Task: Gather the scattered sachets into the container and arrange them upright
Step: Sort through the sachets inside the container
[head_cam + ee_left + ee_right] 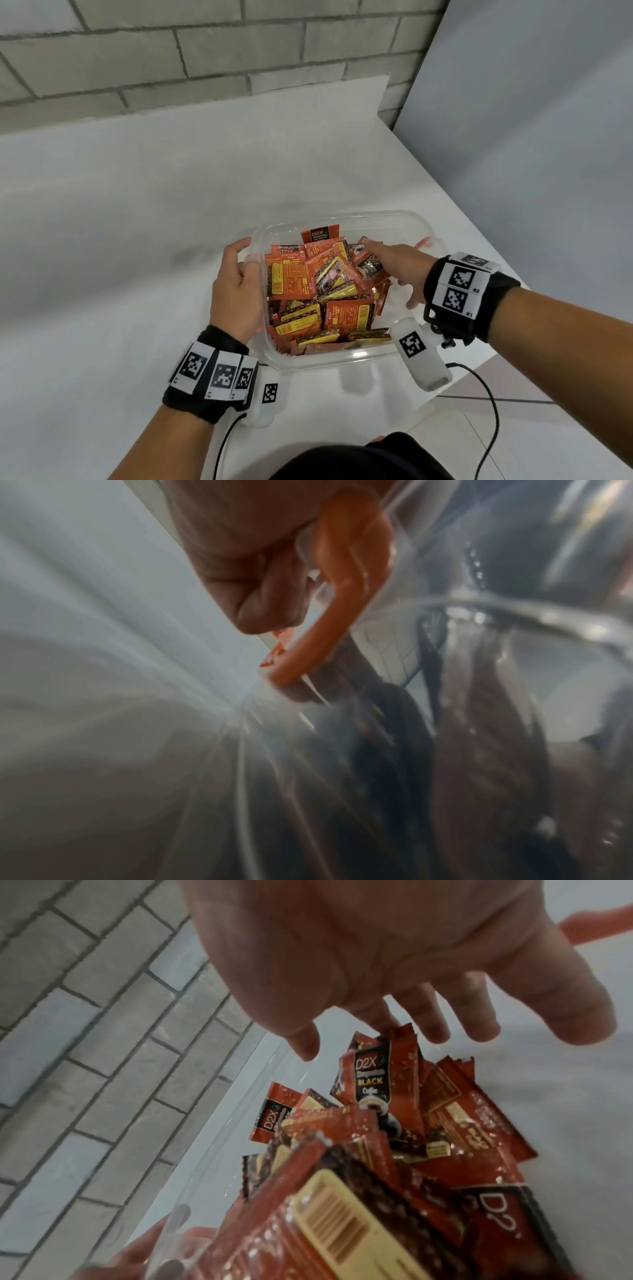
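A clear plastic container [342, 216] stands on the white table, full of red and orange coffee sachets [318, 291] that lie jumbled, some leaning, one upright at the far wall. My left hand [246, 258] grips the container's left rim, fingers curled over the edge beside its orange latch [342, 588]. My right hand [390, 270] reaches in from the right with straight, spread fingers. In the right wrist view its fingertips [387, 1020] touch the top of an upright sachet [380, 1085]. It holds nothing. The left wrist view is blurred.
The white table [137, 222] runs to a grey brick wall [171, 61] at the back. Its right edge [479, 240] drops to a tiled floor beside a grey panel [548, 120]. Black cables [493, 404] hang from both wrist cameras near the front edge.
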### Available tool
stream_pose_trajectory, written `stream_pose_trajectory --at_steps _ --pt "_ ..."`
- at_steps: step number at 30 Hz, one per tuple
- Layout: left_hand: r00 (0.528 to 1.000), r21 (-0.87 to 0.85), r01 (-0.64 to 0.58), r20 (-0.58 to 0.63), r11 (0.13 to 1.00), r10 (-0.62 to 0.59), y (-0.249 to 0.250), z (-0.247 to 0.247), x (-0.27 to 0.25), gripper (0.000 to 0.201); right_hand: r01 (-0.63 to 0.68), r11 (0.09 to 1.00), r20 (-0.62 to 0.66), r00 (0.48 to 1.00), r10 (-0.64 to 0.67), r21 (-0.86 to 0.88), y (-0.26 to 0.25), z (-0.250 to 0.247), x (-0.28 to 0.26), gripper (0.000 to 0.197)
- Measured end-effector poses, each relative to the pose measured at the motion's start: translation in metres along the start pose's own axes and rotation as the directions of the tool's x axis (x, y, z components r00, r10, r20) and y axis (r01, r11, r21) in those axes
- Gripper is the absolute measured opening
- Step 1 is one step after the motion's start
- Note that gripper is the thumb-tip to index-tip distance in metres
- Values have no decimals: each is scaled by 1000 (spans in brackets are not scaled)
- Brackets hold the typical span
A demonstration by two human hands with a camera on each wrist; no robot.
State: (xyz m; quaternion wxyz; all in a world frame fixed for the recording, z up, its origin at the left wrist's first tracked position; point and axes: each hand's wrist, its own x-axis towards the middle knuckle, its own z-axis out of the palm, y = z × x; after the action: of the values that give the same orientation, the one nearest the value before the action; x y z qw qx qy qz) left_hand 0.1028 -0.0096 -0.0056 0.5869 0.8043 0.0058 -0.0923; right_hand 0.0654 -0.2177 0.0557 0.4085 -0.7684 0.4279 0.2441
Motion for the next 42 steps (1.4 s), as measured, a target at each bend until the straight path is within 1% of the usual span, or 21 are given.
stream_pose_trajectory --at_steps 6,11,14,18,21,23,25,27,30,32,34,36,39,42 --pt "1000 -21 5 9 1000 -5 1 0 0 27 17 998 109 994 -10 -65 -21 24 -12 75" --pt "1000 -51 3 12 999 -3 2 1 0 27 24 999 187 982 -17 -34 -27 31 -15 79" --pt "1000 -60 1 14 998 0 2 1 -2 27 34 998 194 981 -23 -52 -27 32 -16 83" --pt "1000 -71 14 16 997 -13 1 0 -1 28 50 998 220 975 -43 -28 -27 38 -16 90" --pt "1000 -48 11 13 999 -10 1 0 -1 28 77 996 196 978 -69 -35 -26 39 -16 87" --pt "1000 -44 10 12 999 -10 1 -1 -1 28 77 997 156 985 -74 -13 -23 32 -16 83" --pt "1000 -37 12 10 999 -11 -1 0 -2 28 40 997 97 994 -45 60 -15 21 -15 82" --pt "1000 -35 18 7 999 -18 -1 0 -1 28 -29 991 95 995 17 134 -3 12 -12 86" --pt "1000 -40 18 -6 999 -18 0 1 -1 28 -116 980 203 976 82 162 10 19 -12 94" --pt "1000 -33 16 -9 999 -16 1 2 -1 28 -121 981 277 958 76 149 12 33 -12 108" --pt "1000 -23 13 -16 1000 -14 1 2 -1 28 -107 977 301 952 49 182 9 47 -11 116" --pt "1000 -16 22 -19 1000 -23 2 3 -2 28 -107 970 289 957 41 217 5 54 -11 115" --pt "999 -16 40 -19 999 -40 4 3 -2 30 -97 968 275 961 32 230 3 56 -15 100" --pt "999 -14 34 -11 999 -35 4 2 -3 27 -96 968 282 959 28 230 5 47 -20 98"
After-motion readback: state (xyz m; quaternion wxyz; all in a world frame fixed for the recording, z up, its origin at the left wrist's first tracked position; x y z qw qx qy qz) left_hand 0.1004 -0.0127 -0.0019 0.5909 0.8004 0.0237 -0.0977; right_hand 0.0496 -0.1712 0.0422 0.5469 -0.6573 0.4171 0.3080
